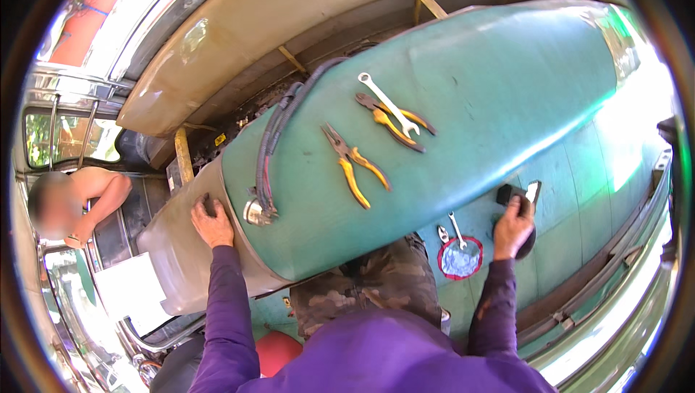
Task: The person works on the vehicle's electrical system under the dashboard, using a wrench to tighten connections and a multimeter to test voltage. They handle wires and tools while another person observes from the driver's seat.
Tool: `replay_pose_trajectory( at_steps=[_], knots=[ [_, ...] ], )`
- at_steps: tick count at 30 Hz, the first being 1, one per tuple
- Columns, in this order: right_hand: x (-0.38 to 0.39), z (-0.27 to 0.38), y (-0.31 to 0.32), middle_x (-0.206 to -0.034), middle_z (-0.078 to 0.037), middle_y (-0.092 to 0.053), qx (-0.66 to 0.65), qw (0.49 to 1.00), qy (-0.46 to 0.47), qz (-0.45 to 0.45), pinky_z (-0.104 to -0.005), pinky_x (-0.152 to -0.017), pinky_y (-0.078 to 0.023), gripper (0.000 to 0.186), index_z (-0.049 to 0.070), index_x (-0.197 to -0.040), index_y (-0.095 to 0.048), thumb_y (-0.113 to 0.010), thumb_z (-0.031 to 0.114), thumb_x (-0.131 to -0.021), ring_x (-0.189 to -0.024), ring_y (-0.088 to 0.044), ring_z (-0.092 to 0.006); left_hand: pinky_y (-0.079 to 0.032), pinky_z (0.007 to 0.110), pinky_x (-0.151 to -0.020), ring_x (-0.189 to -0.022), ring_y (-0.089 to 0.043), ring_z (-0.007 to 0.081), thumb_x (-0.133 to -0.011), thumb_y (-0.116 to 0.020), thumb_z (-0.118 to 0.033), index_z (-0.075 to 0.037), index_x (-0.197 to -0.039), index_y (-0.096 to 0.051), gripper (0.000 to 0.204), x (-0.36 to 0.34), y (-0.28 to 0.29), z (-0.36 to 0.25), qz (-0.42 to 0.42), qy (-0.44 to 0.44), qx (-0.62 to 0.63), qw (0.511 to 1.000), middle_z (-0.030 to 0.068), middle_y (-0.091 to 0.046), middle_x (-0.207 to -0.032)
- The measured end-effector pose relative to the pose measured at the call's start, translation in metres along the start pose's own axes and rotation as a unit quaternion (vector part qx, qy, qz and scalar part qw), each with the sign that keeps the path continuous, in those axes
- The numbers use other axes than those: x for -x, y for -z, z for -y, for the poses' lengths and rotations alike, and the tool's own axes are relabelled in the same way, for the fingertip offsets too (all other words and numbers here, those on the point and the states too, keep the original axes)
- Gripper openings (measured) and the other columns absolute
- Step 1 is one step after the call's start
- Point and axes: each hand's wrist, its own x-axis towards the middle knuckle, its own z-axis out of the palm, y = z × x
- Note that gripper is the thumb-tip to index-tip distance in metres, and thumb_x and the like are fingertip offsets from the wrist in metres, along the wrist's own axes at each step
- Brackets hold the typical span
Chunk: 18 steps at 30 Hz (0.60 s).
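Palm down, my left hand [213, 226] lies open on the greyish-brown end cover [174, 237] of a long padded seat, with nothing in it. Close to it, on the green top of the seat [434, 147], ends a bundle of cables in black corrugated tubing [271, 128] with a round metal connector [257, 212]. My right hand [514, 230], beyond the seat's near edge, is closed on a black object with a bright silvery face [533, 191]; its kind is unclear. On the seat lie yellow-handled long-nose pliers [351, 161], yellow-handled cutting pliers [391, 118] and a combination wrench [387, 103].
On the green floor are a red-rimmed round dish [447, 268] with blue contents, a wrench [456, 228] and a small metal tool [443, 234]. A brown padded backrest [289, 16] stands behind. Another person [101, 190] leans in at the left, near a white sheet [127, 288].
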Motion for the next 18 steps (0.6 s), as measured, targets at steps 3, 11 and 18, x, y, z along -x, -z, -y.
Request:
replay_pose_trajectory(
  at_steps=[3, 11, 18],
  knots=[
    [-0.014, 0.129, -0.019, -0.086, -0.013, -0.063, 0.055, 0.968, 0.227, 0.092, -0.0333, -0.077, -0.051, 0.011, -0.004, -0.102, -0.066, -0.061, 0.005, -0.099, -0.081, -0.064, -0.0225, -0.042, 0.045, -0.107, -0.12, -0.057, 0.0352, -0.09, -0.067, -0.024, -0.007, -0.12, -0.067, 0.035, -0.004, 0.008, -0.01, 0.025, 0.026, -0.013, 0.999, 0.0144, -0.064, -0.123],
    [-0.026, 0.276, -0.189, -0.091, -0.022, -0.066, 0.253, 0.815, 0.359, 0.377, -0.0493, -0.074, -0.049, 0.033, -0.002, -0.094, -0.066, -0.066, 0.032, -0.095, -0.084, -0.063, -0.0435, -0.05, 0.044, -0.094, -0.107, -0.063, 0.0394, -0.087, -0.07, -0.023, -0.001, -0.107, -0.071, 0.03, -0.155, -0.002, 0.029, -0.117, -0.05, 0.091, 0.988, 0.0212, -0.067, -0.107],
    [-0.045, 0.297, -0.187, -0.08, -0.001, -0.06, 0.158, 0.905, 0.147, 0.367, -0.0251, -0.063, -0.043, 0.024, -0.002, -0.107, -0.064, -0.054, 0.019, -0.108, -0.071, -0.053, -0.0078, -0.055, 0.045, -0.086, -0.09, -0.07, 0.0371, -0.084, -0.071, -0.026, -0.001, -0.097, -0.074, 0.028, -0.313, -0.116, 0.103, -0.063, 0.021, 0.16, 0.985, 0.0189, -0.072, -0.098]
  ],
)
